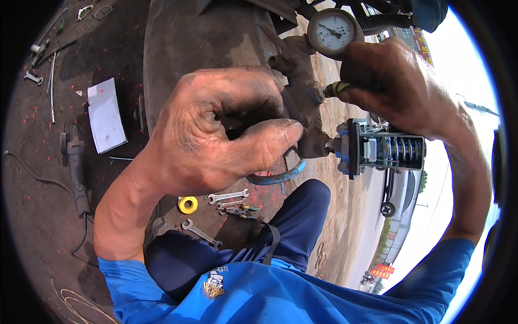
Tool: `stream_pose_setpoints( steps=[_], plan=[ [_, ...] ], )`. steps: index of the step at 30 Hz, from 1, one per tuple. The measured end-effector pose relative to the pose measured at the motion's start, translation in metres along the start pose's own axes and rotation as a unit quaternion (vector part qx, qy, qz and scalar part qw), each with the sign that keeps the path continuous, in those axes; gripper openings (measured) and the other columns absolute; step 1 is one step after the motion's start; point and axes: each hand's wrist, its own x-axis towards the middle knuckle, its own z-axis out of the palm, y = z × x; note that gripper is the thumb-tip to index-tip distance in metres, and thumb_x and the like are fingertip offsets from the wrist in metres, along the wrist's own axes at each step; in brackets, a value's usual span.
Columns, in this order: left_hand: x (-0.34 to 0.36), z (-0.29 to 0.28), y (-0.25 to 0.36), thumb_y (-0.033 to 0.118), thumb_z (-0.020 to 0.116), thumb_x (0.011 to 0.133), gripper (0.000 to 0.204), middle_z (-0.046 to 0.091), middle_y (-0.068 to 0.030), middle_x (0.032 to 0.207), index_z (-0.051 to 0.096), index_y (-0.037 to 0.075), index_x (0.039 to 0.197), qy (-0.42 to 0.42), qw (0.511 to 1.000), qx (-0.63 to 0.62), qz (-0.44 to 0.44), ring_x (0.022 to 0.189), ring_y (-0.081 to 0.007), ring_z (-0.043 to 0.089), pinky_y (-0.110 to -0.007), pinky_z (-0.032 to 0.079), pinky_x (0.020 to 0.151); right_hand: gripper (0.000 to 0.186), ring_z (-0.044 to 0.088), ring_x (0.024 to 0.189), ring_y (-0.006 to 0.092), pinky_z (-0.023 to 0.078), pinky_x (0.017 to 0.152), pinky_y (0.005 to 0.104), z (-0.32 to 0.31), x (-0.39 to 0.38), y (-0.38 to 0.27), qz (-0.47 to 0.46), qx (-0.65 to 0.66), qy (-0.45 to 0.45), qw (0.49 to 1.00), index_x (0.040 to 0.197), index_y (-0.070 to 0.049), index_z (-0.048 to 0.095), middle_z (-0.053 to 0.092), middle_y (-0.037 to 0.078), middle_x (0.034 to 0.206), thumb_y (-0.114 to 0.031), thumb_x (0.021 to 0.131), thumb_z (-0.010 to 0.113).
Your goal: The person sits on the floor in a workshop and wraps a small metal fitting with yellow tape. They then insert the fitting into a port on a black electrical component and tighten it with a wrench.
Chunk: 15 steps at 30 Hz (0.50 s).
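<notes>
A rusty brown metal manifold (311, 116) stands out from a large dark tank (178, 48). My left hand (216, 129) is closed beside it, fingers curled and thumb laid forward; what they hold is hidden. Below that thumb curves a blue hoop or hose (280, 177). On the manifold's other side my right hand (391, 86) is closed round a small fitting with a yellow band (339, 88), which meets the manifold's side. A round pressure gauge (332, 32) is mounted above. Under my right hand, a pressure switch (386, 148) with an exposed coil spring joins the manifold.
Open-end wrenches (202, 233), pliers (237, 211) and a yellow tape roll (188, 205) lie on the dark ground near my legs. Farther left are an angle grinder (76, 173) with its cord and a white sheet (106, 116). A white vehicle (399, 189) stands at the right.
</notes>
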Motion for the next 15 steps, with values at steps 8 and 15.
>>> stream_pose_setpoints(
  steps=[8,15],
  plan=[
    [-0.001,0.002,-0.006,0.012,0.067,0.080,0.015,0.065,-0.0099,0.079,0.064,-0.002,0.077,-0.004,1.000,-0.021,0.006,0.068,-0.0137,0.058,-0.032,0.049,0.072,0.053,0.068,0.101,0.0211,0.057,0.084,0.0333,0.003,0.003,-0.005,-0.036,-0.101,0.052,0.993,0.134,-0.002,0.052,0.065,0.011,0.110,0.000,0.086,0.075],
    [0.001,-0.004,-0.010,0.009,0.062,0.082,0.014,0.070,-0.0158,0.089,0.066,-0.005,0.081,-0.027,0.998,-0.030,0.038,0.072,-0.0139,0.062,-0.029,0.049,0.063,0.044,0.070,0.085,0.0192,0.058,0.077,0.0311,-0.003,0.027,-0.022,0.003,-0.046,0.003,0.999,0.120,0.001,0.063,0.069,0.010,0.090,0.005,0.079,0.078]
  ],
)
